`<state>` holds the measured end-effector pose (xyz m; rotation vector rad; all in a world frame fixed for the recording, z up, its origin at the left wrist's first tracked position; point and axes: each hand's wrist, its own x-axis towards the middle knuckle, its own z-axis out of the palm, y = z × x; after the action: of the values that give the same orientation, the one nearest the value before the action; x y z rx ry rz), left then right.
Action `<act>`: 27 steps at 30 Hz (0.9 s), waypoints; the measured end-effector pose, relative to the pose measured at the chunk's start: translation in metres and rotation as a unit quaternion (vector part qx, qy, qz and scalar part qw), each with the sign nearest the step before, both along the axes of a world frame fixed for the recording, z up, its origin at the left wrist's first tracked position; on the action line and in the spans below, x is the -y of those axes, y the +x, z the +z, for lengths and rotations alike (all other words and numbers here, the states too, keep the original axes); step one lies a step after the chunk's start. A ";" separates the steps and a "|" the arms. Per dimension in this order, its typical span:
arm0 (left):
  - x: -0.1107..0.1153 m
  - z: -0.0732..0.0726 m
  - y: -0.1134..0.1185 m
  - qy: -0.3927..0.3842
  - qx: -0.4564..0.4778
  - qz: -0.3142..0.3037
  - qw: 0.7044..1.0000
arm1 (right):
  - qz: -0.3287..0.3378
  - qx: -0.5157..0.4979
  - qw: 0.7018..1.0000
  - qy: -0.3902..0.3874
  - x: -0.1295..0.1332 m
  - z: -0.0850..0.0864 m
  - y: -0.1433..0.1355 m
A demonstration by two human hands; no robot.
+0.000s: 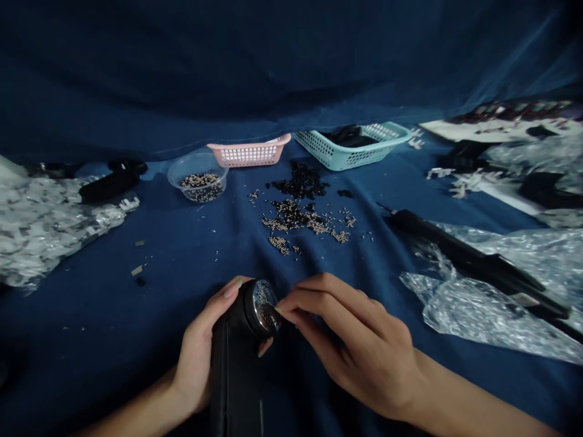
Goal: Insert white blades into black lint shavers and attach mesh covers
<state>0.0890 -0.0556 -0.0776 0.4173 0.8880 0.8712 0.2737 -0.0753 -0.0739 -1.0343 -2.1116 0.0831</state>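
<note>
My left hand is wrapped round a black fabric shaver with a round, shiny perforated metal head. The head faces to the right, towards my right hand. Thumb and fingertips of that hand are pinched together at the edge of the metal head. Whether something tiny sits between them cannot be made out. Beyond the hands, small screws lie scattered on the blue cloth, with a heap of small black parts just behind them.
A clear plastic bowl holds more screws. Beside it stand a pink basket and a turquoise basket with black items. On the right, a black electric screwdriver lies over clear plastic bags. A bag of white parts is at left.
</note>
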 end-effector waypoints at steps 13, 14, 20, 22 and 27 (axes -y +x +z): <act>-0.001 -0.008 -0.003 -0.054 -0.048 0.027 0.997 | -0.059 -0.020 0.998 0.017 -0.017 0.002 0.013; -0.001 -0.007 -0.003 -0.069 -0.049 0.030 0.996 | -0.071 -0.027 0.997 0.001 -0.021 0.002 0.016; -0.004 -0.001 0.000 -0.096 0.008 0.022 0.995 | 0.017 -0.141 0.971 -0.193 -0.029 0.010 0.023; -0.003 0.000 0.000 -0.093 -0.003 0.024 0.995 | 0.083 -0.156 0.959 -0.221 -0.026 0.015 0.020; 0.004 -0.004 -0.003 -0.045 -0.053 -0.012 0.998 | 0.182 -0.114 0.950 -0.225 -0.022 0.019 0.016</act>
<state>0.0855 -0.0599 -0.0815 0.3991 1.0146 0.7900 0.2897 -0.0528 -0.0553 -0.8172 -2.0874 0.8581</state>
